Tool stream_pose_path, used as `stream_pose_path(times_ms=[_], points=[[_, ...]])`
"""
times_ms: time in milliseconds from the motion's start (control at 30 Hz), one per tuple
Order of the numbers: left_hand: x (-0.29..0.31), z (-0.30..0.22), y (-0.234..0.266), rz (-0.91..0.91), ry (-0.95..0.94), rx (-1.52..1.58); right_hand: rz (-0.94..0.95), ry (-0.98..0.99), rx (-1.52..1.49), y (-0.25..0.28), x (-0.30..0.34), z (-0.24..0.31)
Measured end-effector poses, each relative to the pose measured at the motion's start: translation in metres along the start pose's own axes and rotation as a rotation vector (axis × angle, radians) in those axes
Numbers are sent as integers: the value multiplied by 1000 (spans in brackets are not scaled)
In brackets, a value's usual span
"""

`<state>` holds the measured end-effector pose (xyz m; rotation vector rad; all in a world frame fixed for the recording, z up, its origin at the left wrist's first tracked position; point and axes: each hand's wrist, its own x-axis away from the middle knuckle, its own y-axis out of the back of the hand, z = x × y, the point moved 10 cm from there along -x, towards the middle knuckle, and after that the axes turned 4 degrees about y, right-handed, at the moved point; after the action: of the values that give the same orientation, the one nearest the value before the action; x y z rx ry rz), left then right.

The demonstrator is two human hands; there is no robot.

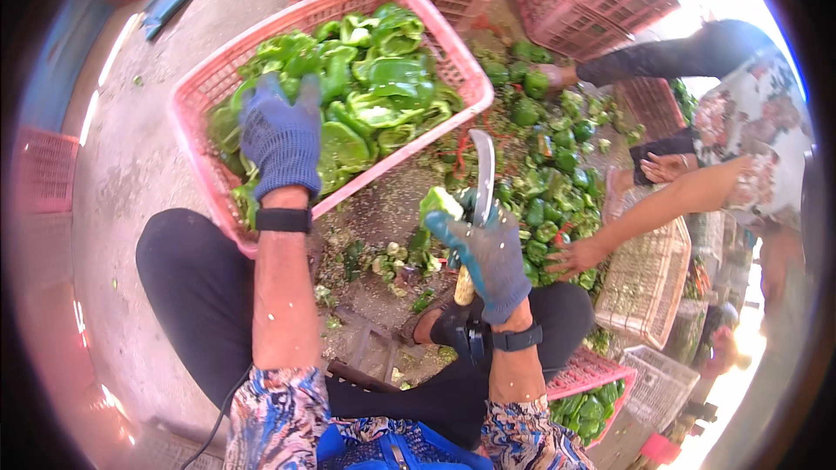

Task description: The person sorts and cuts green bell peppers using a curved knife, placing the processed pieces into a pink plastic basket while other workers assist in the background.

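Observation:
My left hand [280, 135], in a blue knit glove, reaches over a pink plastic crate [196, 144]. Its fingers are apart above the cut green bell peppers [361, 96] that fill the crate; no grip on a piece shows. In front of me, my right hand [496, 265] wears a grey-blue glove and is closed round a knife [485, 165]. The curved blade points up, and the pale handle comes out below the fist. A pale green pepper piece [440, 203] sits at that hand's thumb, against the fingers.
A pile of green peppers and scraps [549, 200] covers the floor to the right. A co-worker's hand [579, 258] rests at the pile; another person's hand [538, 83] touches its far end. More crates [583, 0] stand behind, and a pale basket [644, 283] stands right.

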<state>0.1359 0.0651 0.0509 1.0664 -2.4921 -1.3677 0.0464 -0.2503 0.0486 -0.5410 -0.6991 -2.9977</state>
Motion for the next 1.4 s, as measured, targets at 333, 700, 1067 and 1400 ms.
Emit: stream_pose_path(times_ms=[333, 700, 1067, 1400], points=[[43, 32, -110, 175, -427, -306, -223, 468, 141, 74, 110, 16], [12, 61, -142, 24, -677, -494, -874, -43, -961, 267, 294, -164], [37, 34, -116, 506, -277, 41, -1193, -48, -951, 411, 200, -347], [61, 7, -98, 453, -254, 64, -635, -261, -1409, 108, 81, -302]])
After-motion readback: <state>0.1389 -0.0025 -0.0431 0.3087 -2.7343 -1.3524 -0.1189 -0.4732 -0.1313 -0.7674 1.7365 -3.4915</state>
